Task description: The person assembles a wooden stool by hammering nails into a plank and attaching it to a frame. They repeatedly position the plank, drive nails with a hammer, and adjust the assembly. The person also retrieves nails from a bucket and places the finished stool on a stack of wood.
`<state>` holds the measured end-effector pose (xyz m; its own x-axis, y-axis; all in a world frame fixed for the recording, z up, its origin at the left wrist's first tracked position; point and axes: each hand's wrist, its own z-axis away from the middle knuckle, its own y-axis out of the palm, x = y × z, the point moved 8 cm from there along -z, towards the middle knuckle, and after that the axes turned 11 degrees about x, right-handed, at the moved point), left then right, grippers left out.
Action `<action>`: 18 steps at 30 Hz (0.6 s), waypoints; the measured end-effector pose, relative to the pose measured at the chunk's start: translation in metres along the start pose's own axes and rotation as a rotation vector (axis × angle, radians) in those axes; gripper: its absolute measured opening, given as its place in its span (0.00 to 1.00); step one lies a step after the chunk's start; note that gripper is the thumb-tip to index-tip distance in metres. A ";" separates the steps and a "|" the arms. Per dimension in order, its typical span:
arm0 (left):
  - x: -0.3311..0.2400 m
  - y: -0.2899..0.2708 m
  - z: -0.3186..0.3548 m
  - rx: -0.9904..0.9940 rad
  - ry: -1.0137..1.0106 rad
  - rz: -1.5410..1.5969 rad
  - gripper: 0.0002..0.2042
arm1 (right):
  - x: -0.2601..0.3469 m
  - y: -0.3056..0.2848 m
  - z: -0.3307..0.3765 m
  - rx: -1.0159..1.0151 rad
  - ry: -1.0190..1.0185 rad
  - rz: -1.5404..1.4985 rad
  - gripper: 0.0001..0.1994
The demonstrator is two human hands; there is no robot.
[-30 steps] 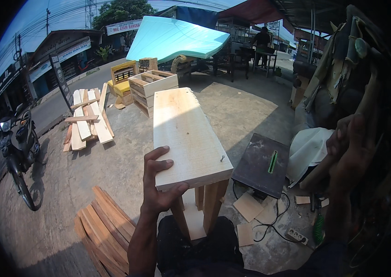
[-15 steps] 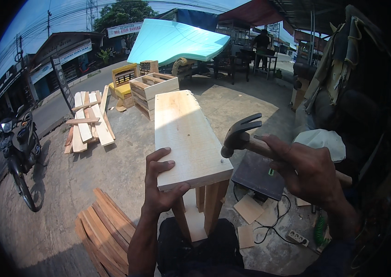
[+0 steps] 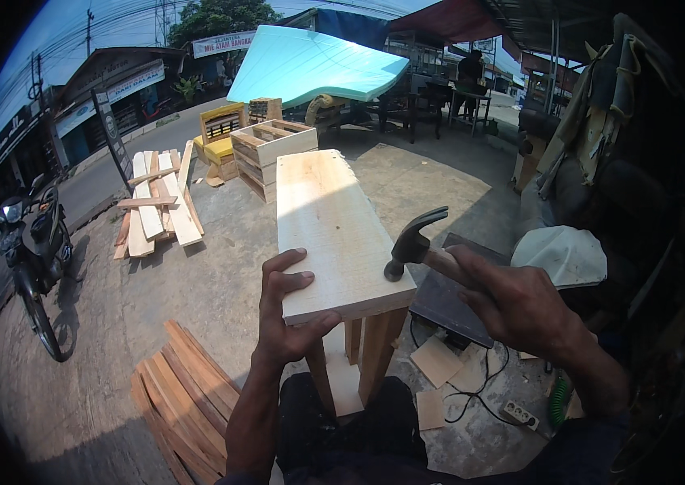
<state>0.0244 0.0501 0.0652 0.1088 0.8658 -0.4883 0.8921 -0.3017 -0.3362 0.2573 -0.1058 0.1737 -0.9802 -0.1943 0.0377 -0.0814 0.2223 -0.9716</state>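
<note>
Both forearms enter from about six o'clock and are bare as far as they show; no watch, ring or glove is visible on either. The left hand (image 3: 286,311) is lean, with long fingers and a bony wrist. The right hand (image 3: 520,307), toward four o'clock, is broader, with prominent knuckles. At its wrist, near five o'clock, a dark blue sleeve or cuff edge begins. Along the lower rim at six o'clock lies dark clothing, apparently black trousers over the lap.
</note>
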 end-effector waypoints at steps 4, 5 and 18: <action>0.002 0.001 -0.001 -0.009 -0.007 0.035 0.29 | 0.002 -0.025 0.002 -0.096 0.024 0.050 0.27; 0.004 0.002 -0.002 -0.008 -0.017 0.055 0.29 | 0.001 -0.021 0.004 -0.122 0.041 0.016 0.27; -0.012 0.023 0.023 -0.145 -0.176 -0.155 0.53 | -0.132 0.454 0.252 -0.394 1.332 -1.312 0.25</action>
<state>0.0331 0.0239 0.0448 -0.1002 0.8105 -0.5771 0.9472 -0.0999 -0.3047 0.3954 -0.2196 -0.3313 0.2544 0.3151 0.9143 -0.6228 0.7767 -0.0943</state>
